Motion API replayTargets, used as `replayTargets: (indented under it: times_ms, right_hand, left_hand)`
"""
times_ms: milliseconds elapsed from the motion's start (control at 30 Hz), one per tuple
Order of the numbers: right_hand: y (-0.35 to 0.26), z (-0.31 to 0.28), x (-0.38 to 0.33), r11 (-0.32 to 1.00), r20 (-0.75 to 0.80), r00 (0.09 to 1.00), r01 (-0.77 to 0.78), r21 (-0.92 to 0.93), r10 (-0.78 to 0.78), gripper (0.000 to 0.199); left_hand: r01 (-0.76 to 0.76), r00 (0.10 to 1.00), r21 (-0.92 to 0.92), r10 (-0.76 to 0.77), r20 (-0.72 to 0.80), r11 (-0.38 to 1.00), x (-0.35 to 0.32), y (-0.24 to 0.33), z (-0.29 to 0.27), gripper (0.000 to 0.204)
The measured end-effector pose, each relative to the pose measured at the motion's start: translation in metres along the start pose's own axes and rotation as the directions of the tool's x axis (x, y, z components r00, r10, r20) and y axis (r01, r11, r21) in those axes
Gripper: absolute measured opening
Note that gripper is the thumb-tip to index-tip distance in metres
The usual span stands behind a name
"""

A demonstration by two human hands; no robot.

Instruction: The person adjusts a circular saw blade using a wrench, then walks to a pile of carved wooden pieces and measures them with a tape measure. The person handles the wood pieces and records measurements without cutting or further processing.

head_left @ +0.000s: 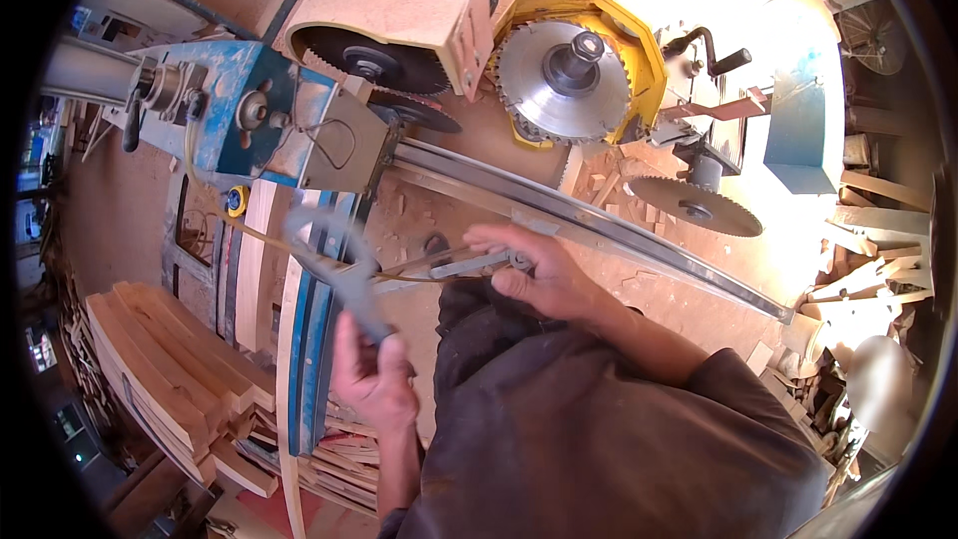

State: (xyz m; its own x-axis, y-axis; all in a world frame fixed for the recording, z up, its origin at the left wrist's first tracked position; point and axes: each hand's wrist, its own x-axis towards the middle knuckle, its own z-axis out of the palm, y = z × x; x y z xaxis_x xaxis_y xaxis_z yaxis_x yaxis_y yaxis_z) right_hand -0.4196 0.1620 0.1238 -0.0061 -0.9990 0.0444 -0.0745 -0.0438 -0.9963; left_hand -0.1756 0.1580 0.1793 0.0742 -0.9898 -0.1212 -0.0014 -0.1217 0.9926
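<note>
My left hand is closed around the dark lower end of a grey metal tool with a large ring- or hook-shaped head; motion blurs it, and its exact kind does not show. My right hand has its fingers and thumb around the round end of a slim metal bar, which looks like a wrench and points left toward the grey tool. Beyond both hands, a toothed circular saw blade sits on a shaft inside a yellow guard.
A metal rail runs diagonally beyond my right hand. Other saw blades and a wooden-guarded blade are near. A blue machine housing, a tape measure and stacked curved wooden pieces are at left. Wood scraps lie at right.
</note>
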Motion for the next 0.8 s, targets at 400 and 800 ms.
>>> replayTargets:
  times_ms: [400,800]
  right_hand:
    - [0.019,-0.083,-0.04,0.785,-0.35,0.732,-0.401,0.472,0.584,0.022]
    - [-0.001,-0.118,-0.012,0.805,-0.527,0.609,-0.433,0.406,0.593,0.016]
  left_hand:
    - [0.456,0.704,0.16,-0.464,0.537,0.876,0.07,-0.164,0.147,0.037]
    - [0.794,0.605,-0.549,-0.424,0.674,0.26,0.239,-0.305,0.321,0.056]
